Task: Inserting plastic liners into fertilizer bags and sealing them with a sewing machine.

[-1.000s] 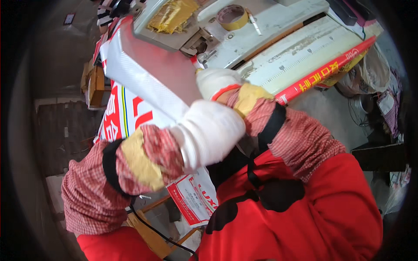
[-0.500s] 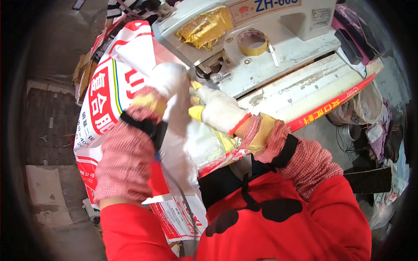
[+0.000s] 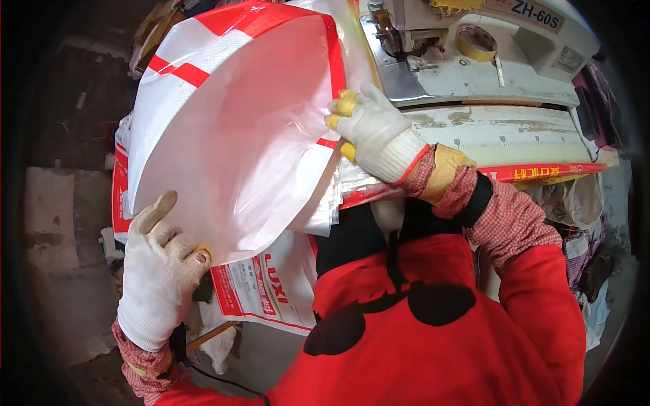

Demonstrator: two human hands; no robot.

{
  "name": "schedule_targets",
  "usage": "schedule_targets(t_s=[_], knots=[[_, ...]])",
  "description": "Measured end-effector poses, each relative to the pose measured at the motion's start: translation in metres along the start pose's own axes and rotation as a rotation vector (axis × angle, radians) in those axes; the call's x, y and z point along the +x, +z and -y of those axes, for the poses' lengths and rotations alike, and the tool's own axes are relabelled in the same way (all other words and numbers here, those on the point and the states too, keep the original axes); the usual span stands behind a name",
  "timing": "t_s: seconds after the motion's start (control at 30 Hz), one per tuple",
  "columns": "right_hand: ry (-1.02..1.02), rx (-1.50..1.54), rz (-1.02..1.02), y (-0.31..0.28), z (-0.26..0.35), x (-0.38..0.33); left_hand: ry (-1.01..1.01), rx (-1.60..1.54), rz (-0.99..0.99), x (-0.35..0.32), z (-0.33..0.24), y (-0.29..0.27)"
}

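A large white and red woven sack [image 3: 162,88] lies to the left of the sewing machine [image 3: 474,74], its pale mouth spread wide toward me. My gloved right hand [image 3: 382,132] is closed on the sack's right edge, its yellow-covered fingertips pressed on the red border. At the near left lip, my gloved left hand [image 3: 159,271] has its thumb stretched away from half-bent fingers. Those fingers rest against or just over the lip; the exact contact is hidden. Clear plastic film [image 3: 355,47] shows beside the sack's right edge.
On the machine bed stands a roll of yellow tape [image 3: 476,42]. A pale ruler-marked board [image 3: 501,128] runs along the machine's front. Another printed sack [image 3: 277,284] hangs below the open one. Plastic bags [image 3: 575,199] and cloth lie at the right.
My left hand has moved from the sack by the machine down to its near left lip. The mouth has been spread open. My right hand now grips its right edge. The view has shifted left.
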State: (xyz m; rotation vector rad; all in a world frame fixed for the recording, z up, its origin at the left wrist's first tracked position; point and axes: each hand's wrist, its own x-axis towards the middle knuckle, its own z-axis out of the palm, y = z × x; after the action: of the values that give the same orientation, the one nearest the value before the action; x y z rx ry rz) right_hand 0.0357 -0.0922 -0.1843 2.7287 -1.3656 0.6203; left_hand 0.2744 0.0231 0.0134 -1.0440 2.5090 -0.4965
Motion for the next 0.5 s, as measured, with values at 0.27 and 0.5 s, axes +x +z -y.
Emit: schedule_targets(t_s=[0.27,0.5], knots=[[-0.239,0.032,0.026,-0.026,0.061,0.024,-0.280,-0.403,-0.882,-0.036,0.050,-0.008],[0.150,1.059,0.596,-0.051,0.172,0.038,-0.844,-1.026,-0.979,-0.118,0.068,0.130]])
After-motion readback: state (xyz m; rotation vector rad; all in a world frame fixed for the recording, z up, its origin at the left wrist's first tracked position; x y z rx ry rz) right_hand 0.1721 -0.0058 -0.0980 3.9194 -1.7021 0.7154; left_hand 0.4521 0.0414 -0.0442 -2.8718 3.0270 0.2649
